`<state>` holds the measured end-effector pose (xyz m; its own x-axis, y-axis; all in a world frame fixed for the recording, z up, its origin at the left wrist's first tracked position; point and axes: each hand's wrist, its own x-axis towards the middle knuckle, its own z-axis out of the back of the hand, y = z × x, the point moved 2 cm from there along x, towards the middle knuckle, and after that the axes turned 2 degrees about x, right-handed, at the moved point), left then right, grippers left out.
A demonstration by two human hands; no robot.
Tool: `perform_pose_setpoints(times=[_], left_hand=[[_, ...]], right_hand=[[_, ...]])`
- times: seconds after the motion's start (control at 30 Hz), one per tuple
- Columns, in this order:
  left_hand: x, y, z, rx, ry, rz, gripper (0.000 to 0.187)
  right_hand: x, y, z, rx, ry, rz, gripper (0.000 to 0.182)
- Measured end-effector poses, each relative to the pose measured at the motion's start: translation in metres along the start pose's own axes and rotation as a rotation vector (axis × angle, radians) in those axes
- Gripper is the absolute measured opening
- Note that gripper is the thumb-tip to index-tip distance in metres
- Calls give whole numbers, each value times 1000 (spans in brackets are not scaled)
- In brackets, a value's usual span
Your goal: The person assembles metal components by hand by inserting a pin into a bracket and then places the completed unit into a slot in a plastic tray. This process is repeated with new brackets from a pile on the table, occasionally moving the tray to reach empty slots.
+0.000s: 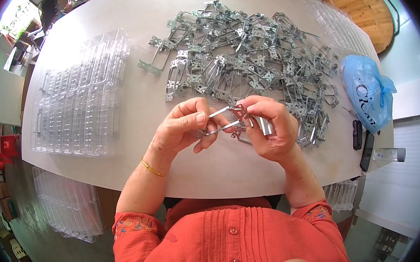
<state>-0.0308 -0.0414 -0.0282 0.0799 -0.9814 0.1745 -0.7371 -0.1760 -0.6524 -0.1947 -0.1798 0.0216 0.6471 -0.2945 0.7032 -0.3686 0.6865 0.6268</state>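
Observation:
Between my two hands, above the near part of the table, is a small metal bracket frame (225,127) with two thin bars and a punched end plate. My left hand (185,125) pinches the bars at their left end. On the other side, my right hand (272,126) grips the punched plate end between thumb and fingers; part of the plate is hidden behind them. Just beyond my hands lies a wide, tangled pile of similar metal bracket frames (243,53).
Clear plastic compartment trays (80,100) are stacked on the left, with more clear trays (343,24) at the far right. A blue plastic bag (366,92) sits by the right edge, near a black phone (367,152) and a clear bottle (386,155).

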Motion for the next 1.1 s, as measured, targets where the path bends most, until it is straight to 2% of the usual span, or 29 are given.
perform_pose_setpoints(times=[0.17, 0.23, 0.33, 0.43, 0.53, 0.67, 1.0, 1.07, 1.1], left_hand=[[-1, 1, 2, -30, 79, 3, 23], [-1, 2, 2, -36, 114, -4, 23], [0, 1, -1, -71, 180, -61, 22], [0, -7, -3, -26, -23, -24, 21], [1, -8, -4, 7, -112, -35, 22], [2, -4, -1, 25, -115, -37, 21], [3, -2, -6, 338, -180, -43, 23], [2, -2, -7, 401, -165, -55, 24], [2, -2, -7, 425, -183, -46, 25]], right_hand=[[1, -4, 2, -58, 36, 86, 32], [-1, -8, 1, -172, 59, 118, 28], [-1, -20, 1, -207, 23, 51, 24], [0, -11, 5, -213, -25, -74, 20], [2, 4, 5, -143, -50, -73, 16], [4, 10, 2, -148, 5, -146, 13], [4, 14, 2, -99, 18, -270, 7], [-1, 11, 2, 18, 33, -441, 4], [0, 13, 3, 17, 32, -441, 4]])
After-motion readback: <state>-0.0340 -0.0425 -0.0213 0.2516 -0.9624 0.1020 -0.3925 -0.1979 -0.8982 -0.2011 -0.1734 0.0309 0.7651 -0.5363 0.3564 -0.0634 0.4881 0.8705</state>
